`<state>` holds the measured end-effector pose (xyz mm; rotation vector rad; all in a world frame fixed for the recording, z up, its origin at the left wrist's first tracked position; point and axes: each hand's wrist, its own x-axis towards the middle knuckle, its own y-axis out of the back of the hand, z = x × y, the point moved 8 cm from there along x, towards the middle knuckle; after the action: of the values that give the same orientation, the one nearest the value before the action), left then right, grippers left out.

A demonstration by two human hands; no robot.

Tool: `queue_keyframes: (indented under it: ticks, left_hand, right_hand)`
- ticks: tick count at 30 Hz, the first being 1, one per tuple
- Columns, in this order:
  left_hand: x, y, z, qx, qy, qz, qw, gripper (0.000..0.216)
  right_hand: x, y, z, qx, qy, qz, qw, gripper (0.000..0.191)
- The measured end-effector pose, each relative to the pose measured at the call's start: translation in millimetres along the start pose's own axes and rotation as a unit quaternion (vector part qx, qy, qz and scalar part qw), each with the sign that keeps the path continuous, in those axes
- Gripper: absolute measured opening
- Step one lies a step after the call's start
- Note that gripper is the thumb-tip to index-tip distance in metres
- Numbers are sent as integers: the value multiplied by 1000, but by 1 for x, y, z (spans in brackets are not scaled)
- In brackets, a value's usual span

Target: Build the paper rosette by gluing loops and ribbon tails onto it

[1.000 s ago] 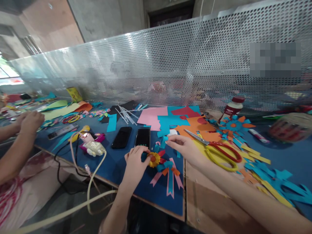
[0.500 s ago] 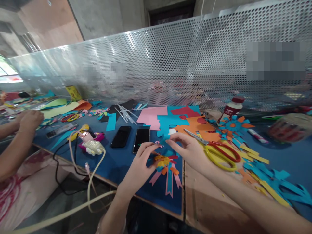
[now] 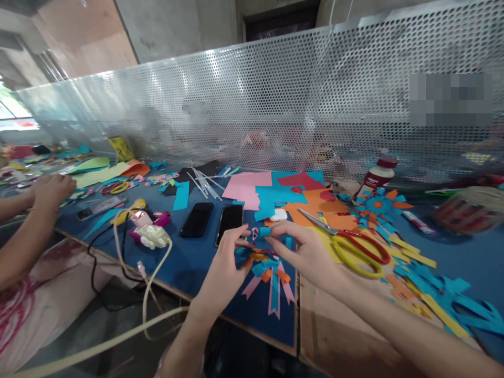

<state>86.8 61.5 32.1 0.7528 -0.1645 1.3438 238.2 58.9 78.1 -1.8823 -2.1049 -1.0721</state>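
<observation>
My left hand [image 3: 228, 257] and my right hand [image 3: 301, 247] meet over the blue table [image 3: 185, 260], both pinching a paper flower rosette [image 3: 262, 260] of blue, orange and red petals, tilted up off the table. Its pink, blue and orange ribbon tails [image 3: 271, 289] lie on the table just below. Between my fingertips sits a small blue and pink paper piece [image 3: 260, 232]. Two dark phones [image 3: 197, 219] [image 3: 229, 222] lie just beyond my left hand.
Red-and-yellow scissors [image 3: 346, 241] rest right of my right hand on orange paper [image 3: 315, 205]. A glue bottle [image 3: 374, 178], pink and blue sheets [image 3: 248, 189], paper flowers [image 3: 378, 205] and a cabled device [image 3: 151, 236] lie around. Another person's hand [image 3: 51, 189] works at far left. A perforated metal screen [image 3: 275, 105] backs the table.
My left hand lifted the rosette's head off the table and tilted it up. My right hand moved in to meet it, and both now pinch the paper piece.
</observation>
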Motion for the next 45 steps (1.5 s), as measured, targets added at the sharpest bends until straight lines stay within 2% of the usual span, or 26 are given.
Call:
queue_keyframes:
  ticks: [8,13,19,26,45]
  left_hand:
    - [-3,4,1,-49,-8,28,998,69]
    - [-5,6,3,-22,-25,38,999,72]
    - [-8,12,13,17,-69,64,995,69]
    - [-9,13,20,33,-83,67,994,68]
    - [-6,11,14,8,-22,50,998,69]
  right_hand:
    - [-3,-3,-2,8,41,-14,999,5]
    - [-3,-1,-10,5,64,0,998,4]
    - [-2,0,-20,4,66,-25,997,6]
    - [-2,-1,-19,4,54,-39,998,9]
    - [0,-5,-7,32,-1,-61,998,9]
